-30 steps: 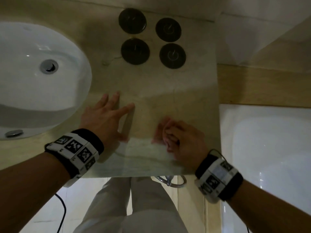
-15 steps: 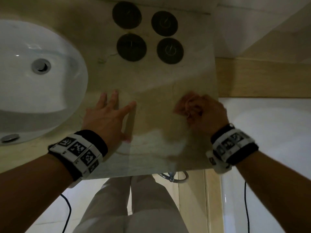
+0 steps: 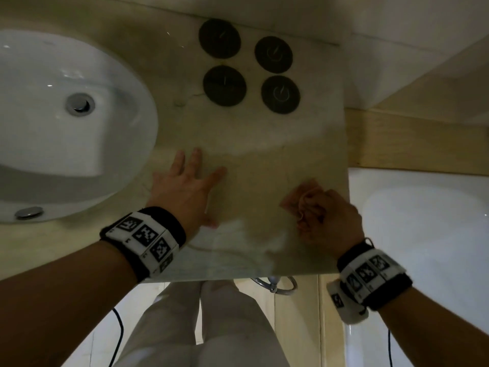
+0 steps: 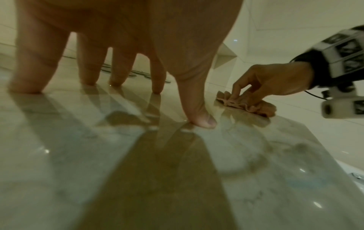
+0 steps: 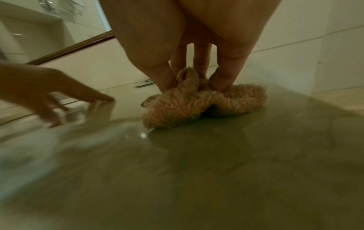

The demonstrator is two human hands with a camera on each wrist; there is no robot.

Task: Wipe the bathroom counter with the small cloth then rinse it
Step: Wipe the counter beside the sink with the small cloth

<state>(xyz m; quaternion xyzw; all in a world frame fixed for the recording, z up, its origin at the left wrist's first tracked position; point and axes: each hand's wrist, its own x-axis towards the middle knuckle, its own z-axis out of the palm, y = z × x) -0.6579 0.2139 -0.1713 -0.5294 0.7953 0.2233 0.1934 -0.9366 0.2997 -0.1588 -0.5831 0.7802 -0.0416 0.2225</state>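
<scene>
Wiping tabletop with right hand pinching bunched pink cloth; left hand splayed flat; bunching risks leaving unwiped streaks

In the head view the counter fills the middle of the frame, with the sink set into it at the left edge and four round discs lying on it in a two-by-two group at upper centre. The left hand rests fingers-down on the counter at centre, just right of the sink, and the right hand sits to its right near the counter's right edge, on the cloth that lies on the surface. A bathtub lies beyond the counter's right edge at lower right, and the person's legs show below the counter's near edge at bottom centre.
</scene>
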